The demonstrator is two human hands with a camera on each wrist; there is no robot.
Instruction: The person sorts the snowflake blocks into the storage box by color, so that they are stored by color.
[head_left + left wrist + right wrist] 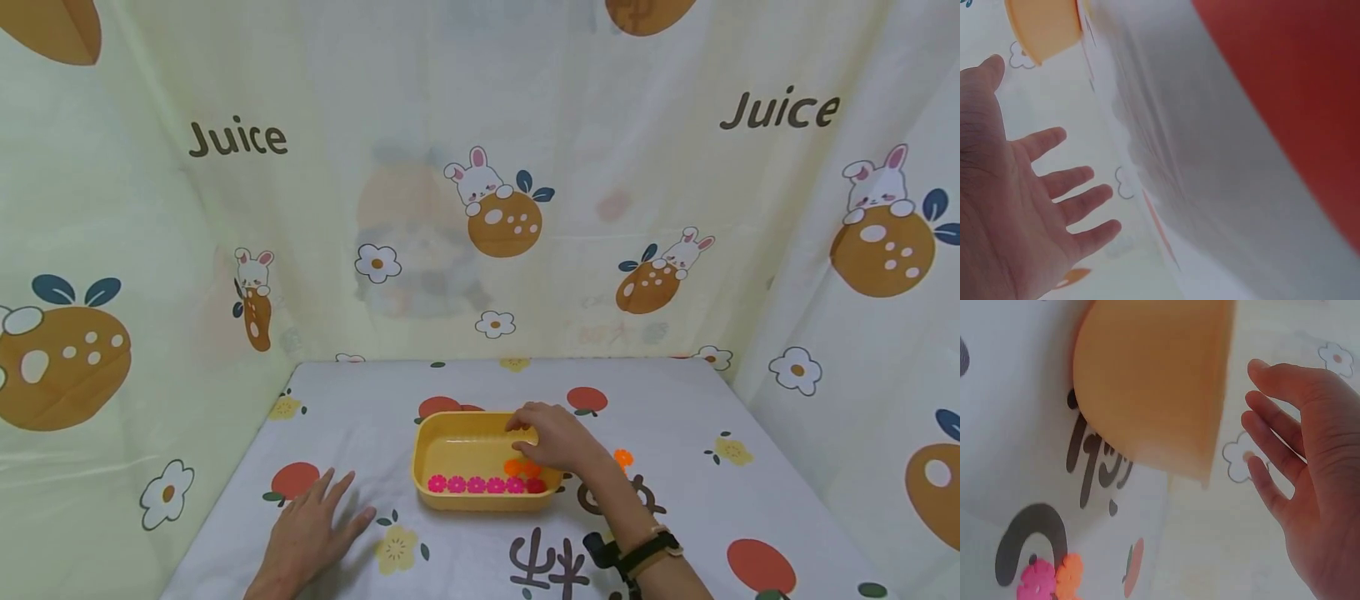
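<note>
From the head view, a yellow box sits on the white worktop. The right hand is over its right end, thumb and fingertips apart, with nothing seen between them. I think it should move slowly and keep its fingertips high, so it does not bump the flowers. A light pinch, one flower at a time, seems best. In the box, five pink flowers and a red flower make a line along the front. Two orange flowers lie behind its right end. A loose orange flower is outside, to the right. The left hand is left of the box, fingers spread, holding nothing.

The left wrist view shows those spread fingers and a bit of the box.

In the right wrist view, the right hand's fingers bend softly around nothing. A loose pink flower and an orange one are outside the box.
</note>
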